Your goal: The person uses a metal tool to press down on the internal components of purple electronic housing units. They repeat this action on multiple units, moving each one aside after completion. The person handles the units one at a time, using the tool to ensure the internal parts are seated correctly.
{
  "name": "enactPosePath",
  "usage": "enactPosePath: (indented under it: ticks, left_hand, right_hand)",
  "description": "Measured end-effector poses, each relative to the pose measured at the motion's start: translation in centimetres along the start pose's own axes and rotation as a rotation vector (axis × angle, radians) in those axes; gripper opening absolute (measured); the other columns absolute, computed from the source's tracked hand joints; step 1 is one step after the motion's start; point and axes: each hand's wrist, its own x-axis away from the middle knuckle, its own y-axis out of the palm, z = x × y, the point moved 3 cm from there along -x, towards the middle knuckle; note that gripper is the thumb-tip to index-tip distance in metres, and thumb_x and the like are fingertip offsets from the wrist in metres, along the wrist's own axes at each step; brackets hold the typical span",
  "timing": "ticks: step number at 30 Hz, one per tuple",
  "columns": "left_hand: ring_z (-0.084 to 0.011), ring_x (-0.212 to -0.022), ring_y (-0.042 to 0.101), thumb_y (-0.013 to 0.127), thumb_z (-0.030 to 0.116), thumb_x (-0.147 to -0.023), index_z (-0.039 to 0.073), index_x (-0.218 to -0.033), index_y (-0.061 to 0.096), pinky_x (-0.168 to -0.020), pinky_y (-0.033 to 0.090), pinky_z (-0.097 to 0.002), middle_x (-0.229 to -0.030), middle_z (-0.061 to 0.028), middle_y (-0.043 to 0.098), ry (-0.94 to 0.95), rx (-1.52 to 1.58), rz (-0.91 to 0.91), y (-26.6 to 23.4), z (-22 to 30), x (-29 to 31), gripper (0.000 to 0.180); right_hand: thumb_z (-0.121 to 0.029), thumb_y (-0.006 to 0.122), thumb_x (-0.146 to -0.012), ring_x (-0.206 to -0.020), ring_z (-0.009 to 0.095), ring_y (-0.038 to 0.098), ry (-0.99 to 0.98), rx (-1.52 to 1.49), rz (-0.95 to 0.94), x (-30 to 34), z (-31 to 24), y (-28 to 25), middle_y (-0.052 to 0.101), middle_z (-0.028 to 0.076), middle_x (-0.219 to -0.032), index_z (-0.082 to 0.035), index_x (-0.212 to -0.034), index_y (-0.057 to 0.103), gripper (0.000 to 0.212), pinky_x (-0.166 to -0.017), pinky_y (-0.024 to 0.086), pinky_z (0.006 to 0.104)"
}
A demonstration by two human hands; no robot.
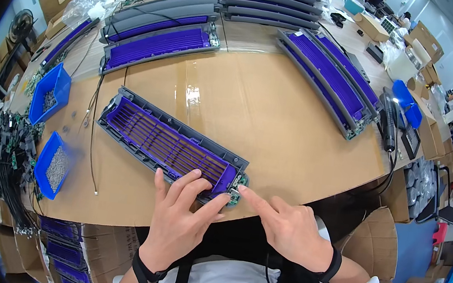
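Note:
A long grey panel with a purple slatted grille point(171, 146) lies slanted on the cardboard sheet, its right end close to my body. A small green circuit board point(237, 191) with pale parts sits at that end. My left hand point(183, 210) holds the panel's near edge, fingers bent over the purple grille and thumb by the board. The index finger of my right hand point(289, 227) is stretched out and touches the board. Its other fingers curl in, and the thumb is hidden. I see nothing held in that hand.
Similar panels point(159, 47) stand at the back left, with more point(329, 78) at the right and a grey stack point(270, 1) behind. Blue bins point(52, 95) of small parts and bundled black cables point(13, 153) lie left. A dark corded tool point(389, 123) lies right.

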Motion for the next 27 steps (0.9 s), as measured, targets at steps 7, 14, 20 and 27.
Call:
enactPosePath:
  ticks: [7,14,20,27]
  left_hand:
    - [-0.0272,-0.120,0.052,0.073,0.024,-0.081,0.025,-0.108,0.069,-0.110,0.015,-0.0673,-0.110,-0.0039,0.055,0.011,-0.051,-0.031,0.3,-0.2,-0.2,0.027]
    - [-0.0291,-0.120,0.053,0.070,0.023,-0.079,0.027,-0.106,0.067,-0.107,0.015,-0.0720,-0.109,-0.0038,0.055,0.067,-0.134,-0.033,1.0,-0.3,0.3,0.027]
    - [-0.0308,-0.120,0.054,0.064,0.023,-0.082,0.026,-0.105,0.067,-0.105,0.019,-0.0733,-0.111,-0.0047,0.055,0.123,-0.188,-0.048,1.2,-0.2,0.6,0.024]
    - [-0.0319,-0.119,0.053,0.067,0.020,-0.080,0.023,-0.107,0.067,-0.101,0.022,-0.0737,-0.112,-0.0070,0.055,0.152,-0.174,-0.032,1.0,-0.3,0.2,0.027]
  right_hand:
    - [-0.004,0.064,-0.080,-0.041,0.020,0.048,-0.012,0.049,-0.060,-0.3,0.1,0.0,0.044,0.007,-0.063,-0.016,-0.147,0.046,0.070,-0.036,0.041,0.0352]
    - [-0.006,0.062,-0.079,-0.039,0.010,0.037,-0.065,0.077,-0.110,-0.3,-0.1,0.0,0.034,0.001,-0.063,-0.011,-0.147,0.046,0.070,-0.034,0.037,0.0291]
    - [-0.006,0.063,-0.076,-0.041,0.007,0.028,-0.085,0.242,-0.035,-0.1,-0.6,0.5,0.025,-0.003,-0.061,-0.013,-0.141,0.056,0.066,-0.033,0.027,0.0244]
    - [-0.003,0.061,-0.079,-0.041,0.010,0.032,-0.052,0.171,-0.049,0.1,-0.5,0.5,0.031,-0.001,-0.059,-0.012,-0.143,0.052,0.065,-0.035,0.032,0.0269]
